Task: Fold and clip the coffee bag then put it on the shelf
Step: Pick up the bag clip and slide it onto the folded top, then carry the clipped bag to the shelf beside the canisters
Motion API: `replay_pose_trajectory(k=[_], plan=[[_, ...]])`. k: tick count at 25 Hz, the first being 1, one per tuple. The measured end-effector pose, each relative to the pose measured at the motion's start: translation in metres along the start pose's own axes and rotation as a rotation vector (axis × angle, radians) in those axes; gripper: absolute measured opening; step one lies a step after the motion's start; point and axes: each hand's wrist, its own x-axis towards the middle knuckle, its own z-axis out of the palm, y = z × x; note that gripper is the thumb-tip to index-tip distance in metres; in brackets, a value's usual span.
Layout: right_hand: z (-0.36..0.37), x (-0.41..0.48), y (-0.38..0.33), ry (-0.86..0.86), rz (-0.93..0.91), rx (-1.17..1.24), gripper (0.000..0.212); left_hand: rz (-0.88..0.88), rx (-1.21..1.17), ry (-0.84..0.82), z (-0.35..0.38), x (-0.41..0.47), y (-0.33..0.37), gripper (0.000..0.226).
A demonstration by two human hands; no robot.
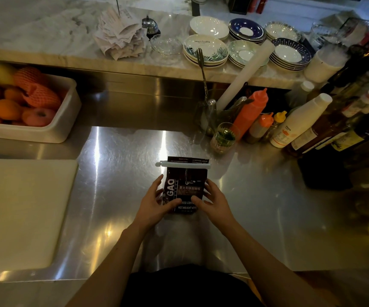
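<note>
A dark brown coffee bag [187,187] with white lettering stands on the steel counter [117,196] in front of me. A white bar clip [182,165] is clamped across its top, with the folded flap sticking up behind it. My left hand [154,201] holds the bag's left side, thumb across the lower front. My right hand [211,199] holds the right side the same way. The bag's bottom edge is hidden by my thumbs.
A white cutting board [22,209] lies at the left. A white tub of fruit [24,103] sits behind it. Sauce bottles [252,111] and a glass [224,137] crowd the right. The marble ledge [68,41] above holds stacked plates [205,49], paper slips and a bell.
</note>
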Motion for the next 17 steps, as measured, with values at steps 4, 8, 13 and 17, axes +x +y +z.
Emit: replay_pose_trajectory(k=[4,8,13,17], plan=[[0.008,0.008,-0.003,0.024,-0.049,-0.037,0.050,0.071,0.026,0.091,0.006,0.007,0.004,0.057],[0.008,0.013,-0.004,0.062,-0.056,-0.072,0.045,0.099,0.081,0.111,0.004,0.014,0.007,0.054],[0.013,0.009,-0.011,0.105,-0.082,-0.063,0.041,0.115,0.112,0.127,0.000,0.012,0.011,0.053],[0.012,-0.003,-0.017,0.164,-0.114,-0.035,0.043,0.162,0.118,0.099,-0.006,0.009,0.019,0.058]])
